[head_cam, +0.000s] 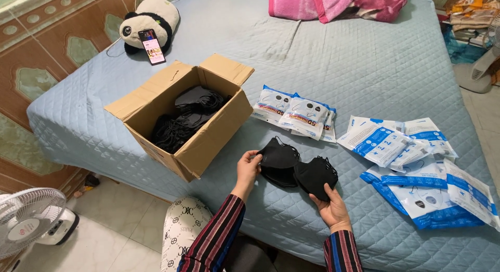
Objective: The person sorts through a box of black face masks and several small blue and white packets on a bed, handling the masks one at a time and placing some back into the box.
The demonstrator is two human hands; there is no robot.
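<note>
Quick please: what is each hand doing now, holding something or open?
Left hand: shut on a black mask.
Right hand: shut on another black mask.

Black masks (297, 168), brown cardboard box (208, 141), pale-blue quilted bedspread (364, 58), striped sleeves (219, 235).

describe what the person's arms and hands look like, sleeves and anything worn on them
Both arms wear long, close-fitting sleeves with narrow lengthwise stripes: the left sleeve shows dark, red and pinkish stripes, and the right sleeve adds a blue stripe. Each sleeve ends at the wrist. The left hand and right hand are bare: no gloves, and no rings, watch or bracelet show in this view.
</note>
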